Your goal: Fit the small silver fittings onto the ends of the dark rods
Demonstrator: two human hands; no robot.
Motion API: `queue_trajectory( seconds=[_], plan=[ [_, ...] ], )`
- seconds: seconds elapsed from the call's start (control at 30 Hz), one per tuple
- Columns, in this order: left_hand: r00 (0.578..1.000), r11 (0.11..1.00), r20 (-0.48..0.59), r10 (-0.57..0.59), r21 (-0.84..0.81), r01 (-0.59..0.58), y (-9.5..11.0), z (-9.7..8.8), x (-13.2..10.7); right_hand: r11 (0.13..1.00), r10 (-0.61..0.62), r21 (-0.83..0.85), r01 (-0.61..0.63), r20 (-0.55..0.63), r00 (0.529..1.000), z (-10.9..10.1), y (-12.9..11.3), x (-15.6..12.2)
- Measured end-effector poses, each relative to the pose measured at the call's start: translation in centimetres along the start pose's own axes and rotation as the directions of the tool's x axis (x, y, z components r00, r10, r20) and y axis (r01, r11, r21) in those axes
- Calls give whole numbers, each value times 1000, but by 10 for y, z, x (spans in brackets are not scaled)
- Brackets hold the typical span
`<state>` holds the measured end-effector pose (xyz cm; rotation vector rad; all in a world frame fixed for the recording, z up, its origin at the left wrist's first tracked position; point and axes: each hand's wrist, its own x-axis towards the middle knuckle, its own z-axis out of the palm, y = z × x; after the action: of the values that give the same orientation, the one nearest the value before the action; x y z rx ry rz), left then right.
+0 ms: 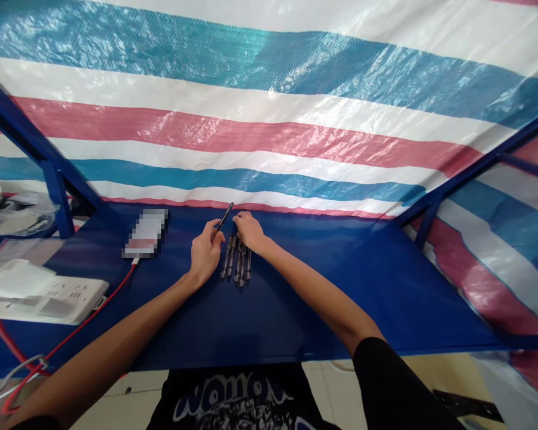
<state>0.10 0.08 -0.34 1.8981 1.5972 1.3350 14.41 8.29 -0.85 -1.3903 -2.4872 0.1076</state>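
My left hand [205, 251] is closed round a dark pen [225, 215] that points up and away from me. Several more pens [237, 263] lie side by side on the blue table [323, 286], just right of that hand. My right hand [248, 230] rests at the far end of this row, fingers curled down onto the pens' tips. Whether it grips one I cannot make out.
A phone [146, 232] lies left of my hands with a red cable [94, 313] running to a white power strip [49, 295] near the table's left end. A striped tarp [269, 119] forms the back wall. Blue frame bars [56, 203] stand at both sides.
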Motion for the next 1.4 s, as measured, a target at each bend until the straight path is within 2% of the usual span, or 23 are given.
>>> queue_trajectory(
  seconds=[0.1, 0.17, 0.23, 0.3, 0.33, 0.4, 0.5, 0.6, 0.7, 0.8, 0.93, 1.07, 1.13, 1.23, 1.27, 1.33, 1.4],
  plan=[
    [998, 998, 56, 25, 52, -28, -1, 1, -1, 992, 31, 127, -24, -56, 998, -7, 14, -4],
    [992, 994, 112, 53, 90, -63, -2, 2, -2, 941, 146, 328, -79, -186, 972, -16, 25, -12],
    [982, 985, 166, 85, 132, -108, -2, 4, -3, 805, 311, 587, -90, -287, 906, -27, 32, -28],
    [969, 972, 209, 131, 167, -167, -3, 6, -6, 651, 447, 755, -78, -298, 844, -39, 33, -50],
    [960, 963, 231, 160, 179, -204, -3, 8, -7, 612, 488, 787, -77, -299, 820, -44, 32, -61],
    [931, 938, 283, 232, 187, -291, -3, 9, -9, 605, 521, 793, -77, -321, 791, -49, 27, -83],
    [869, 887, 365, 334, 191, -421, -3, 10, -10, 576, 539, 814, -77, -307, 784, -46, 19, -104],
    [819, 837, 417, 393, 207, -507, -2, 8, -11, 557, 548, 824, -104, -271, 791, -39, 17, -109],
    [810, 819, 406, 422, 213, -533, 0, 7, -11, 534, 560, 841, -93, -269, 784, -36, 19, -108],
    [817, 820, 369, 442, 203, -535, 1, 7, -11, 443, 580, 896, -33, -258, 773, -34, 19, -109],
    [814, 821, 381, 438, 198, -535, 1, 6, -10, 357, 582, 934, 13, -233, 779, -35, 13, -107],
    [831, 846, 377, 409, 184, -500, 0, 7, -11, 352, 573, 936, -22, -197, 795, -50, 8, -97],
    [843, 855, 361, 399, 187, -484, -1, 7, -11, 418, 557, 908, -30, -230, 798, -58, 8, -92],
    [859, 865, 332, 389, 189, -465, 0, 7, -12, 529, 597, 847, -45, -334, 730, -61, 9, -93],
    [866, 872, 321, 382, 185, -453, 0, 6, -12, 553, 598, 831, -63, -343, 724, -59, 9, -95],
    [875, 880, 308, 374, 179, -439, 0, 7, -12, 574, 557, 815, -76, -322, 765, -52, 9, -100],
    [874, 880, 310, 373, 180, -439, 0, 7, -12, 549, 505, 835, -34, -299, 810, -45, 8, -103]
  ],
)
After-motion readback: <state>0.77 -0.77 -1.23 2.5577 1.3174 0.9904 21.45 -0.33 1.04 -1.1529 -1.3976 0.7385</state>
